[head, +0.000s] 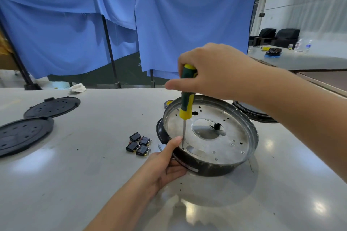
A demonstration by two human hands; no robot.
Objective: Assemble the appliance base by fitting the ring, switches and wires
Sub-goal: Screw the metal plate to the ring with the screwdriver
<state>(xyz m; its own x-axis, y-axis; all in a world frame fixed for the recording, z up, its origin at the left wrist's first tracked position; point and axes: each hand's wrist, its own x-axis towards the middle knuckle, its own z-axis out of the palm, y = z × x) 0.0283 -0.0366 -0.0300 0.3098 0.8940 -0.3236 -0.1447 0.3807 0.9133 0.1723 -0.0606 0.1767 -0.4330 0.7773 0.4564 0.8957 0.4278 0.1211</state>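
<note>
Metal and black plastic make up the appliance base [208,137], sitting tilted on the grey surface [75,184] just right of four loose switches [139,145]. It looks stiff, light and prone to sliding, so the rim seems the best hold. From the head camera, the left hand [165,165] grips the near rim, thumb up beside the shaft. The right hand [212,73] wraps the screwdriver [185,103], tip down on the plate.
</note>
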